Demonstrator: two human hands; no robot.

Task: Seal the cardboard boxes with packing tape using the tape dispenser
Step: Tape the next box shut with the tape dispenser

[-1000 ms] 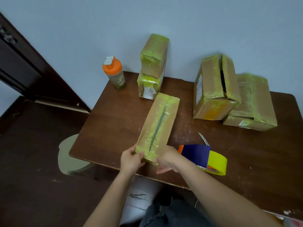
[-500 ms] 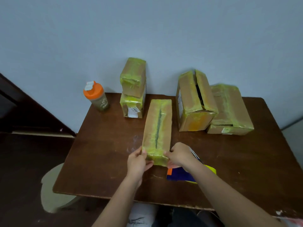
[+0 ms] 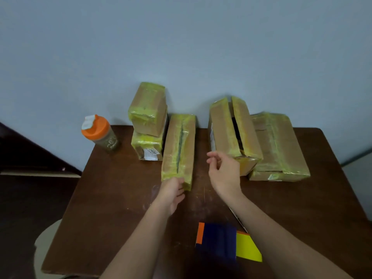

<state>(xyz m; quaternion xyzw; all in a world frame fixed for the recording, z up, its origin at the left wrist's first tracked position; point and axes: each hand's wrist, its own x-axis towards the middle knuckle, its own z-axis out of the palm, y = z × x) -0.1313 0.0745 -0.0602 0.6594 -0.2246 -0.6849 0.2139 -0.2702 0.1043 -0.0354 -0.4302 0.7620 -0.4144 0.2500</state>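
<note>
A long cardboard box (image 3: 179,150) wrapped in yellow tape lies lengthwise in the middle of the brown table (image 3: 112,198), its far end near the wall. My left hand (image 3: 172,193) touches the box's near end with relaxed fingers. My right hand (image 3: 224,170) hovers to the right of that box, fingers loosely curled and holding nothing. Just behind it stands a box with its top flaps open (image 3: 231,131). The tape dispenser (image 3: 219,241), blue and orange with a yellow roll, lies on the table near me, between my forearms.
Two taped boxes are stacked (image 3: 149,125) at the back left. Another taped box (image 3: 279,146) lies at the back right. An orange-lidded shaker bottle (image 3: 99,133) stands at the table's far left corner. A stool (image 3: 43,248) sits beside the table's left edge.
The long box has slid away from me toward the wall. My right hand has let go of it and lifted to the right. The left hand stays at its near end.
</note>
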